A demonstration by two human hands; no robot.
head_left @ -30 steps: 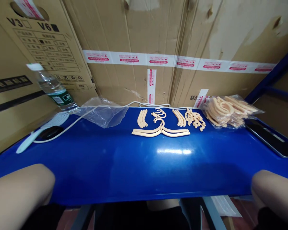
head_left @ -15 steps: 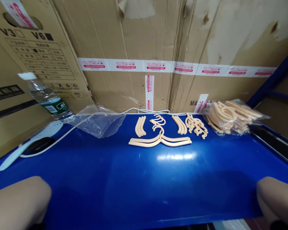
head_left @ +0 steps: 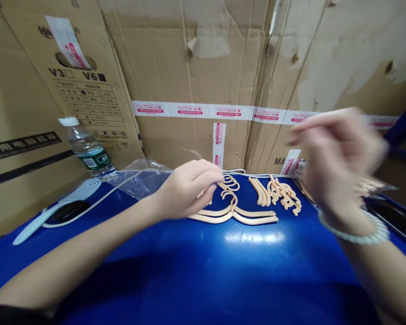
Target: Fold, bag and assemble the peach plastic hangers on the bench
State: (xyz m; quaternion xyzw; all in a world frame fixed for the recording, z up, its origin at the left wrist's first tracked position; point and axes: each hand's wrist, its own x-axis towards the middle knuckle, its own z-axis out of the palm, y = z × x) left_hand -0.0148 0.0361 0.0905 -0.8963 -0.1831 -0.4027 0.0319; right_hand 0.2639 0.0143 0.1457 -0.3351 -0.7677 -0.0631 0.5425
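- Curved strips (head_left: 206, 199), beige plastic: a small stack flat on the blue desk (head_left: 223, 271), mostly hidden under my left grip (head_left: 189, 189).
- Left grip: fingers bunched together with the tips down on that stack; I cannot tell whether any strip is off the desk.
- Right grip (head_left: 334, 158): raised in the air and blurred, so I cannot tell whether the fingers are apart or together; a beaded bracelet (head_left: 355, 230) sits on the wrist.
- Hanger (head_left: 233, 215), assembled, beige: lies flat just in front of my left grip.
- Loose hooks (head_left: 228, 184): just beside my left fingertips.
- Second strip stack (head_left: 260, 192) and small clips (head_left: 286, 196): right of the hooks, below my right grip.
- Bag of parts (head_left: 372, 185): partly hidden behind my right grip.
- Clear bag (head_left: 138, 180), water bottle (head_left: 88, 149), white cable (head_left: 98, 201): far left.
- Cardboard boxes (head_left: 206, 67): behind the desk.
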